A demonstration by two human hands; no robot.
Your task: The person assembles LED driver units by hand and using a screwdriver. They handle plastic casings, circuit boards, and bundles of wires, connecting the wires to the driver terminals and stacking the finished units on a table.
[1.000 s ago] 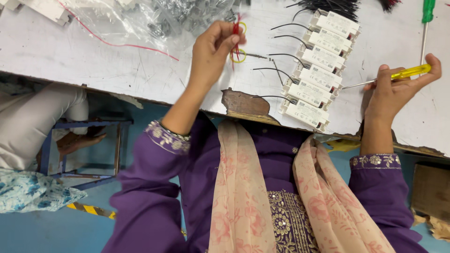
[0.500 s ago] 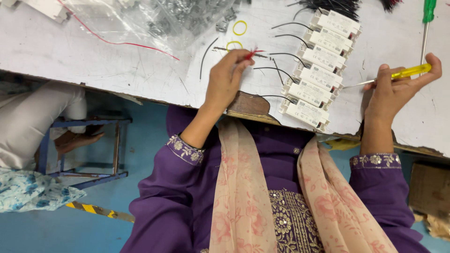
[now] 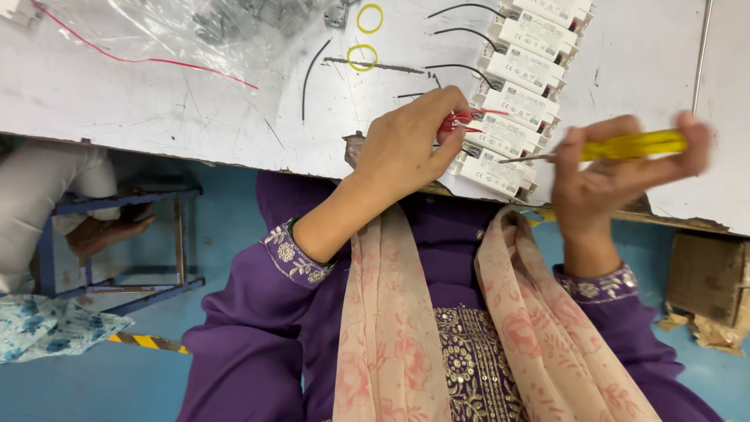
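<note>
1. Gripping a red wire (image 3: 461,119) between closed fingertips, the left hand (image 3: 410,148) sits at the near end of a row of white boxes (image 3: 519,86) on the white worktop (image 3: 156,101), as the head camera looks down. A second ago this hand was further up the worktop by the yellow rings (image 3: 362,56); it has since come down to the boxes, bringing the wire to the second-nearest one. Judged from that, the wire is being offered up to a box's end.

2. Closed around a yellow-handled screwdriver (image 3: 625,145), the right hand (image 3: 609,176) has swung in from the worktop's right side. The tool's thin metal shaft points left, with its tip just beside the nearest boxes and close to the wire. The hand is blurred, so it appears to be in motion. With both hands now meeting at the same boxes, the work looks to have gone from fetching a wire to fastening it.

3. Black leads (image 3: 461,9) trail left from the boxes further up the row, while the nearest boxes show none that can be made out. A loose black wire (image 3: 308,74) and a long red wire (image 3: 141,56) lie apart on the worktop, near a clear plastic bag (image 3: 195,27).

4. Below the worktop's edge, the person's purple sleeves (image 3: 289,258) and a pink floral scarf (image 3: 391,328) fill the foreground. At left, another person's hand (image 3: 109,233) rests by a blue metal frame (image 3: 117,242), unmoved and well apart from the work.
</note>
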